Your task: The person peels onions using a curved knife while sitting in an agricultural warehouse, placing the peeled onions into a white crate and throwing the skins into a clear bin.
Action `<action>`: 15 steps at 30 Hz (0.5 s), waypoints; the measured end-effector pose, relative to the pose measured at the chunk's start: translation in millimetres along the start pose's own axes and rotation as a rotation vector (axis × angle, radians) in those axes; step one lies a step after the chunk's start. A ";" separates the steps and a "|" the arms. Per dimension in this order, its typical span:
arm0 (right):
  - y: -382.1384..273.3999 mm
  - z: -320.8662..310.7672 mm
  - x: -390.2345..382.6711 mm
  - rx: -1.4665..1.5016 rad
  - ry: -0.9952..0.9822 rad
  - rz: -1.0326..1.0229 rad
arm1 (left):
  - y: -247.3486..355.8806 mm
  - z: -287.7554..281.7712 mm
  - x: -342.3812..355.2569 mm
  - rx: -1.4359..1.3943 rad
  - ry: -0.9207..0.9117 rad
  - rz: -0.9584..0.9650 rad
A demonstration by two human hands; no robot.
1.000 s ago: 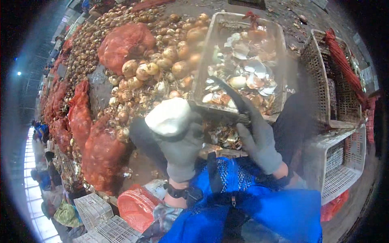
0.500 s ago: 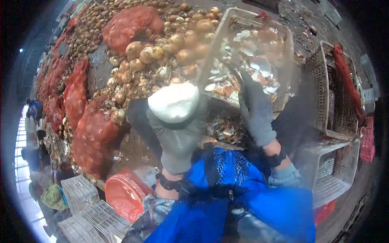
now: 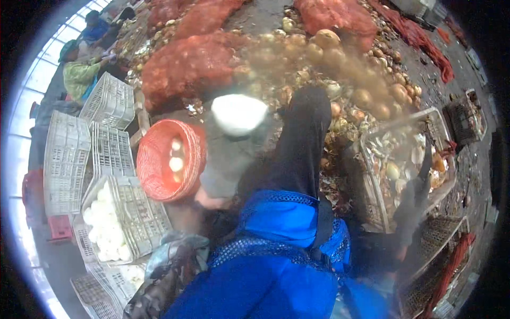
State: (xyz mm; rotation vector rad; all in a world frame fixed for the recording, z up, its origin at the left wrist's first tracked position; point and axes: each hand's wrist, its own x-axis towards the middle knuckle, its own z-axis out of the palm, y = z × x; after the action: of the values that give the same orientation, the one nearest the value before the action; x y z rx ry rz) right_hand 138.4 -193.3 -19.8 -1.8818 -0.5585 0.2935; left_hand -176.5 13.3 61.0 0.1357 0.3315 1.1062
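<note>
My left hand (image 3: 228, 165), in a grey glove and smeared by motion, grips a large white peeled onion (image 3: 239, 114). Just left of it stands a red tub lined with red netting (image 3: 146, 167), which holds a few peeled onions (image 3: 176, 164). My right hand (image 3: 410, 199) is dim and blurred over the right-hand crate; a dark, slim knife (image 3: 426, 157) points up from it. That pale crate (image 3: 374, 186) holds onion skins and scraps. Unpeeled onions (image 3: 324, 53) lie heaped ahead of my knees.
White crates (image 3: 66, 159) are stacked at the left, one full of peeled onions (image 3: 103, 228). Red net sacks (image 3: 186, 69) lie ahead. More crates (image 3: 433, 244) stand at the right, with red netting (image 3: 446, 282) over one. A co-worker in green (image 3: 82, 77) sits far left.
The view has swung left. My left hand has carried the peeled onion leftward, close to the red tub. My right hand stays by the scrap crate, now farther from the left hand.
</note>
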 end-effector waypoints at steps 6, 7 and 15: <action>-98.3 46.2 -52.3 -0.345 -0.368 -0.547 | -5.3 7.6 7.5 -0.077 0.061 0.024; -108.9 56.0 -62.9 -0.407 -0.418 -0.607 | -11.5 3.0 11.5 -0.070 0.065 0.008; -116.9 56.0 -71.4 0.280 -0.739 -0.136 | -51.4 12.5 32.8 -0.063 -0.158 -0.274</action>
State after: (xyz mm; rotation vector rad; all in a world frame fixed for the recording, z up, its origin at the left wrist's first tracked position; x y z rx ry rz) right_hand 23.7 -150.4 63.3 -1.4208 -1.0697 0.9419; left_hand -115.2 20.4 52.5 0.1170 0.1676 0.8282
